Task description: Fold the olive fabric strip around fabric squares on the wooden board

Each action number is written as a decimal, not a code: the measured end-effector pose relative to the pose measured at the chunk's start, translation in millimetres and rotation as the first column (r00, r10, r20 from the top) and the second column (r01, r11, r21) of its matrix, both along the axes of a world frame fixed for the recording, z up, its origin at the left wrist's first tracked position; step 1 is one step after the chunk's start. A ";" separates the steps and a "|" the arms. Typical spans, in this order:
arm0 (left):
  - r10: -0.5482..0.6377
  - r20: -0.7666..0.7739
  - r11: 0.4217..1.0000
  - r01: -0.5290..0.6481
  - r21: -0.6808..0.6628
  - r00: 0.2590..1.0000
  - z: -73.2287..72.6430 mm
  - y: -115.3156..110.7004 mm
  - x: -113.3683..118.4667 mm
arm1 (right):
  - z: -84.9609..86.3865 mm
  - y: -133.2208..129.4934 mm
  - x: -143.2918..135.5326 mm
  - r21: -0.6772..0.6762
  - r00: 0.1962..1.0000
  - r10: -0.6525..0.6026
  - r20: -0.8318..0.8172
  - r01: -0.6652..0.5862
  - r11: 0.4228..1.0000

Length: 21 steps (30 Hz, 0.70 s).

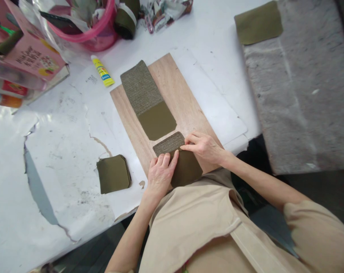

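On the wooden board (189, 93), close to my body, lies an olive fabric piece (187, 168) with a textured grey-brown strip (169, 143) showing along its far edge. My left hand (162, 172) rests on its left side, fingers stretched out and pressing along the seam. At the right end of that seam, my right hand (203, 148) has its fingertips closed together on the fabric edge. Farther up the board is a longer piece (157, 120), part smooth olive, part textured. A small stack of olive fabric pieces (114, 174) with cut corners sits left of the board.
A yellow glue tube (102, 71) lies beyond the board. Behind it stand a pink basket (103, 36) of supplies, a pink box (32, 57) and an olive roll (126, 19). A grey felt-covered surface (299, 87) with an olive piece (258, 23) is at right. The white table covering (72, 151) is torn.
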<state>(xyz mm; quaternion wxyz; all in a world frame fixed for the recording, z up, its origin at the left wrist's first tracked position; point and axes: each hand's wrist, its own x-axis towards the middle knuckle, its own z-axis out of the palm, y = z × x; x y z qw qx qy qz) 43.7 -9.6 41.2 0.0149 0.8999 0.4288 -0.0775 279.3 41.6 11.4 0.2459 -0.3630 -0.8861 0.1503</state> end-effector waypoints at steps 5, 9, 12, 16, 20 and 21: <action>-0.028 0.042 0.999 0.027 0.017 0.999 -2.1 2.4 2.6 | 0.1 -1.7 1.9 -0.009 1.000 -0.006 0.009 0.006 1.000; -0.047 0.081 0.999 0.047 0.003 0.996 -4.7 4.1 3.6 | -0.2 -2.3 2.2 0.026 1.000 0.001 0.030 -0.002 1.000; -0.046 0.080 0.999 0.046 -0.001 0.996 -6.3 5.0 4.2 | -1.1 -2.2 2.7 0.046 0.999 0.004 0.037 -0.006 0.999; -0.042 0.062 0.999 0.041 0.006 0.997 -7.9 5.5 5.9 | -1.6 -2.4 4.1 0.050 1.000 0.004 0.026 -0.006 0.999; -0.038 0.050 0.999 0.037 0.004 0.998 -7.4 6.2 7.7 | -2.1 -3.3 5.7 0.051 1.000 -0.008 0.007 0.008 0.999; -0.038 0.048 0.999 0.038 0.003 0.998 -6.9 6.4 8.1 | -2.4 -3.5 5.9 0.056 1.000 -0.014 0.006 0.013 0.998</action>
